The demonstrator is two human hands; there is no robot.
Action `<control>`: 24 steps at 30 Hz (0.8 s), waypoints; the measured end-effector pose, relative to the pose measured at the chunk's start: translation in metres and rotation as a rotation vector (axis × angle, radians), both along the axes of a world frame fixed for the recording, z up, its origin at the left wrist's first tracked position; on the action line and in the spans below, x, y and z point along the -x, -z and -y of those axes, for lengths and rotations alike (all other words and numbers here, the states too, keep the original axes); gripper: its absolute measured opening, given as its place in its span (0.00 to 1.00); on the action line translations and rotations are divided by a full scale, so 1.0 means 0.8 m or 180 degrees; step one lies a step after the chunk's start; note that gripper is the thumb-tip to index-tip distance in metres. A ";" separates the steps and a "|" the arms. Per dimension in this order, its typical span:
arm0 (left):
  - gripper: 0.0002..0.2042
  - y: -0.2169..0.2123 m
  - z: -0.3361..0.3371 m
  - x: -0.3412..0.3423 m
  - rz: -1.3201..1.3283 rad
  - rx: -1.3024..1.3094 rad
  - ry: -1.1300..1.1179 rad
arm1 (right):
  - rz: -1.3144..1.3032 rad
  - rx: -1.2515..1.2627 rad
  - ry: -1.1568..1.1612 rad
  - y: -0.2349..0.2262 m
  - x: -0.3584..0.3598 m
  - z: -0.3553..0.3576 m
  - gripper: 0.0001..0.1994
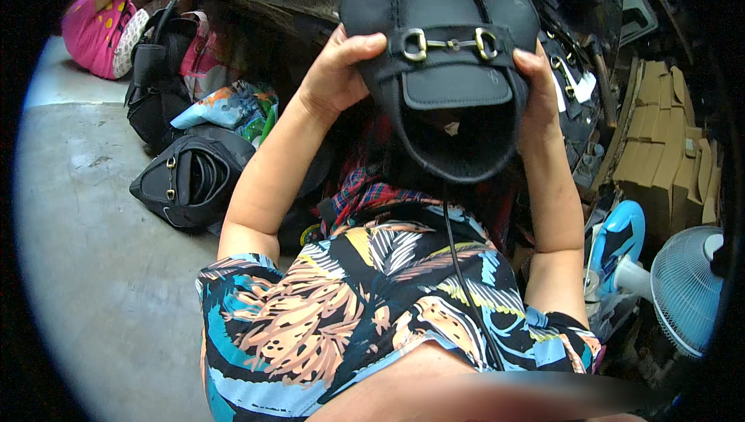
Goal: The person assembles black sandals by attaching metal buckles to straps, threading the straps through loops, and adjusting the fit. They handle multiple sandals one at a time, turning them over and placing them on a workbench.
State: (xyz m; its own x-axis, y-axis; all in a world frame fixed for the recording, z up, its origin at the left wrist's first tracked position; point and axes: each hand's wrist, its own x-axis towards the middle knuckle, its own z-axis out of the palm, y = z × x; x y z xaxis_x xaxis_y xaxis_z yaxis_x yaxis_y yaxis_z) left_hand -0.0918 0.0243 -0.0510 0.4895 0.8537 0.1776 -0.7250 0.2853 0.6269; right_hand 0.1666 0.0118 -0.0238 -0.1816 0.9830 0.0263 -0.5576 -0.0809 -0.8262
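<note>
Close before me I hold up a black loafer upper (458, 88) with a metal horsebit across its strap and two seams running over the toe part. Its opening faces me, and a small pale scrap shows inside. My left hand (339, 72) grips its left edge, thumb on top by the strap. On the opposite edge my right hand (537, 84) is closed, its thumb pressing beside the strap end. The fingers of both hands are mostly hidden behind the upper. A stack of similar black uppers with a horsebit (190, 177) lies to my left.
Left of me are a black bag (159, 80), a colourful plastic bag (233, 111) and a person in pink clothing (97, 30). Flattened cardboard (660, 142) stands at the right, near a fan (687, 290). Dark uppers (570, 80) hang or lie beyond my right hand.
</note>
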 end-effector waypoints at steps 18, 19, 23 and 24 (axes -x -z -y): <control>0.25 -0.061 -0.088 0.009 -0.0594 -0.1009 -0.1262 | 0.2360 -0.1517 0.0642 -0.010 -0.006 -0.044 0.39; 0.24 -0.057 -0.098 0.016 -0.0594 -0.0812 -0.1390 | 0.2705 -0.1764 0.0525 -0.011 0.001 -0.045 0.40; 0.22 -0.047 -0.116 0.041 -0.0275 -0.0398 -0.1873 | 0.4441 -0.2895 0.0811 -0.012 0.035 -0.057 0.39; 0.22 -0.047 -0.117 0.048 -0.0200 -0.0378 -0.1858 | 0.4660 -0.3021 0.0845 -0.012 0.043 -0.061 0.40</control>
State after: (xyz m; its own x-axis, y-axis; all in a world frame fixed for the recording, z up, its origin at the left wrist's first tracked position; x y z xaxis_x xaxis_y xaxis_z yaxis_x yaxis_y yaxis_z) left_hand -0.1302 0.1176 -0.0133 -0.0418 0.9608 0.2742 -0.7012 -0.2236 0.6769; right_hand 0.1321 0.0609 -0.0145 -0.4296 0.7308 0.5304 0.6984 0.6412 -0.3179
